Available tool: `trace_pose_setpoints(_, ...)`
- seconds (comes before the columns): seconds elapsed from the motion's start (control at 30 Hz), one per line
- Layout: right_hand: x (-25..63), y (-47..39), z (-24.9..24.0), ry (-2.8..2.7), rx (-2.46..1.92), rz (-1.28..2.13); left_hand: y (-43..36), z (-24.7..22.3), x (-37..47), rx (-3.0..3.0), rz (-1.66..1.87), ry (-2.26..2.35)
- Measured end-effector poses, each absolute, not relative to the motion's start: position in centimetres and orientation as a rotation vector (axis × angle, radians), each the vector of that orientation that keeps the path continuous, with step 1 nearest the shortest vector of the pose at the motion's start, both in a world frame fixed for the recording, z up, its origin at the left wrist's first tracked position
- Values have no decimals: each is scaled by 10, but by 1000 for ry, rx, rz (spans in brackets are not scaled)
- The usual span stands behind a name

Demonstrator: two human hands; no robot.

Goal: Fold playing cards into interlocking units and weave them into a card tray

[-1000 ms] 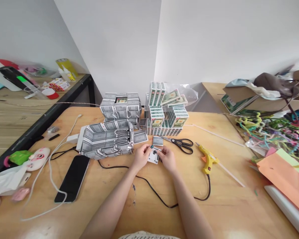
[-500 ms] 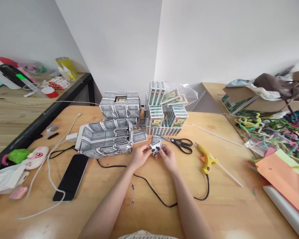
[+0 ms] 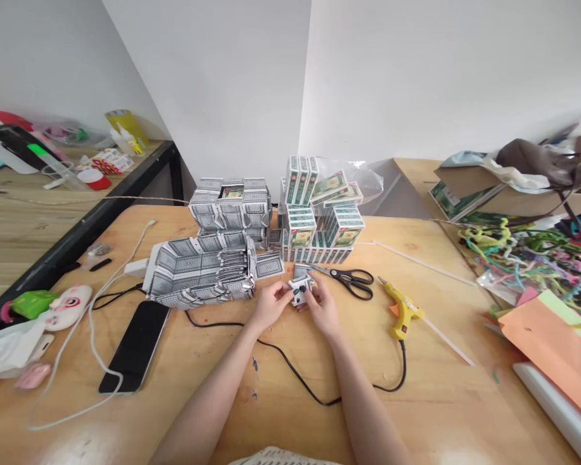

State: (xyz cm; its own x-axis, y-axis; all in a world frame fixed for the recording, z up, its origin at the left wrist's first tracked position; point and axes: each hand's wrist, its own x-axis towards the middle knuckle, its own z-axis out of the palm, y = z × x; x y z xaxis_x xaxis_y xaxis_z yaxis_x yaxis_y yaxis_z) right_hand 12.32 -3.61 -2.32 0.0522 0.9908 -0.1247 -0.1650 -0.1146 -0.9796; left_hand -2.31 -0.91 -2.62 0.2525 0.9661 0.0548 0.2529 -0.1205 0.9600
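the left hand (image 3: 272,305) and the right hand (image 3: 323,308) are both closed on a playing card (image 3: 298,299), pinching it above the desk (image 3: 436,413) to the left of the scissors (image 3: 354,282) and slightly nearer the person. the yellow glue gun (image 3: 405,315) lies just right of the scissors, green card boxes (image 3: 347,230) stand behind them, and the hollow folded-card structure (image 3: 186,263) sits farther to their left.

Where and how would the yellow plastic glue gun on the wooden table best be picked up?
Probably by its handle, coming from the person's near side with the right hand: the glue gun lies on its side, handle toward the person, nozzle pointing away. The black cord leaves the handle's near end, so grip above it.
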Motion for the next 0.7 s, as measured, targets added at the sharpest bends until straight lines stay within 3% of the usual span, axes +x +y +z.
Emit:
trace_pose_setpoints(0.4, 120, -34, -26, -956, -1430, 1130, -15, -21, -20, 1727, 850, 1196)
trace_pose_setpoints(0.7, 122, -35, -28, -1022, -1225, 1308, -12, -28, -19, 1605, 1012, 1332)
